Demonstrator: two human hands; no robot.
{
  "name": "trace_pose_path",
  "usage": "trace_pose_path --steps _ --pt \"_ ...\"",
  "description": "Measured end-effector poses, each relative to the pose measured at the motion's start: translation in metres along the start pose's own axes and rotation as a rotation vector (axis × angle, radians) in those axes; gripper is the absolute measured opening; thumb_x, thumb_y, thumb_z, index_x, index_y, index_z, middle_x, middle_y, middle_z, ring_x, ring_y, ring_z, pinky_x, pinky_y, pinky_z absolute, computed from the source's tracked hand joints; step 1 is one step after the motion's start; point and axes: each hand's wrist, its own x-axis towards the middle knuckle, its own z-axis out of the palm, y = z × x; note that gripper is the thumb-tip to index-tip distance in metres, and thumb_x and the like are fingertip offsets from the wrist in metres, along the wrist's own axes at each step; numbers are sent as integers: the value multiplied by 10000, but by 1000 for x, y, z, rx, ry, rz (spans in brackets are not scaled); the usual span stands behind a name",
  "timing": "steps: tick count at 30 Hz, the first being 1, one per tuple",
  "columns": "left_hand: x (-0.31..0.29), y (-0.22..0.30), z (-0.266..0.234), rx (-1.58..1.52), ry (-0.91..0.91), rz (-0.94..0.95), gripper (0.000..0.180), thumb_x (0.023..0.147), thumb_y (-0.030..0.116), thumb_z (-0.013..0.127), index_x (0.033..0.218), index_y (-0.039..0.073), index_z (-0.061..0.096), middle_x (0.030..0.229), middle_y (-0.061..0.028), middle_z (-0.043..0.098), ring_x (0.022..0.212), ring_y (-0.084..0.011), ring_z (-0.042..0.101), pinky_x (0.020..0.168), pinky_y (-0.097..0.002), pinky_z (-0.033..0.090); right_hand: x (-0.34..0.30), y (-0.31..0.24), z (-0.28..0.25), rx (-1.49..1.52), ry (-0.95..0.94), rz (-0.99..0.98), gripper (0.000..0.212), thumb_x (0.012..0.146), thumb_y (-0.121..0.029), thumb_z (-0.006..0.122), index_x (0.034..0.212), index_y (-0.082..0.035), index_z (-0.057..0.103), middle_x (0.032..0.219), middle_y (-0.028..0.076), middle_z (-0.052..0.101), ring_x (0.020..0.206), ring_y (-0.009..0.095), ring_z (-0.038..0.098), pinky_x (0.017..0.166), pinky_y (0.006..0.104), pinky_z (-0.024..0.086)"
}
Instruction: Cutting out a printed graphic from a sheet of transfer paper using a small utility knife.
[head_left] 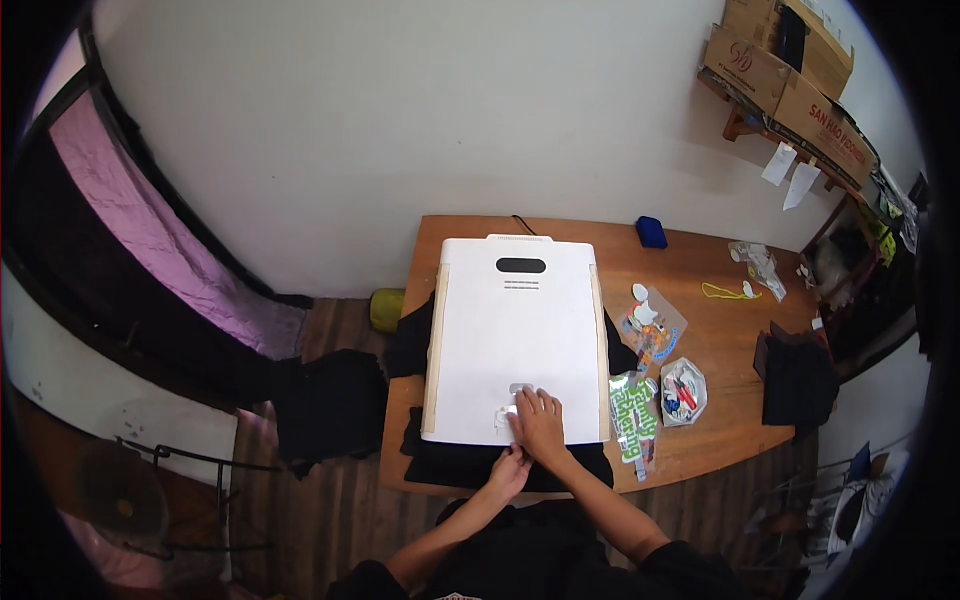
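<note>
A big flat white machine with rounded corners, cream-coloured sides and a dark oval slot lies on a black garment on the wooden table. My right hand rests on the machine's top near its front edge, fingers stretched out by a small grey panel. Just in front of that edge is my left hand, its fingers closed and drawn together close to my right wrist. What these fingers hold, if anything, is hidden. Dark cloth sticks out on both sides of the machine.
On the wooden table, right of the machine, lie printed transfer sheets, a white tub of small items, a yellow cord and a blue box. Dark folded cloth sits far right. Cardboard boxes fill a wall shelf.
</note>
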Motion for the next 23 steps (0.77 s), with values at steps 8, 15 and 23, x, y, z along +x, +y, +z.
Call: trace_pose_path --steps 8,15,23 --pt "-2 -4 8 10 67 -61 175 925 44 464 1098 64 478 1014 -28 549 944 -176 559 907 -360 463 -3 1 -8 16 -52 75 420 852 -224 547 1217 -24 489 1272 149 481 1174 342 435 960 476 340" --pt "1 8 -3 -24 -7 -122 190 939 57 423 1113 -9 461 1194 -138 517 1159 -283 484 1054 -420 364 -35 18 -43 56 -126 25 472 854 -82 489 1315 -41 394 1376 141 387 1280 300 358 1036 468 282" --pt "-67 54 53 -9 -229 -96 372 929 122 480 1208 -109 393 1276 -239 444 1225 -330 414 1075 -444 335 -85 28 -94 214 442 215 339 810 8 537 1149 -11 535 1106 158 543 994 317 514 903 382 386"
